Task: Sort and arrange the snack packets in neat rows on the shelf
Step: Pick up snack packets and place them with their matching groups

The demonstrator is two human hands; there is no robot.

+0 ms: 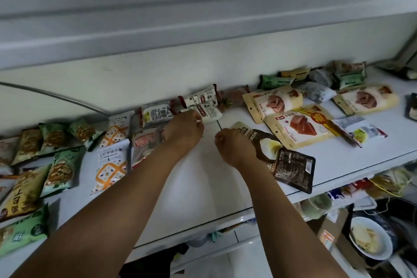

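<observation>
Toward the far middle of the shelf (203,183), the left hand (184,131) reaches out, its curled fingers pinching the near edge of a small white packet (212,115). The right hand (234,145), knuckles up and fingers curled, seems to grip the far end of a dark brown packet (291,165) lying askew at the near right. Sorting looks about midway, with green packets (61,169) on the left and beige pouches (300,126) on the right, so each held packet probably needs squaring into its own row next.
</observation>
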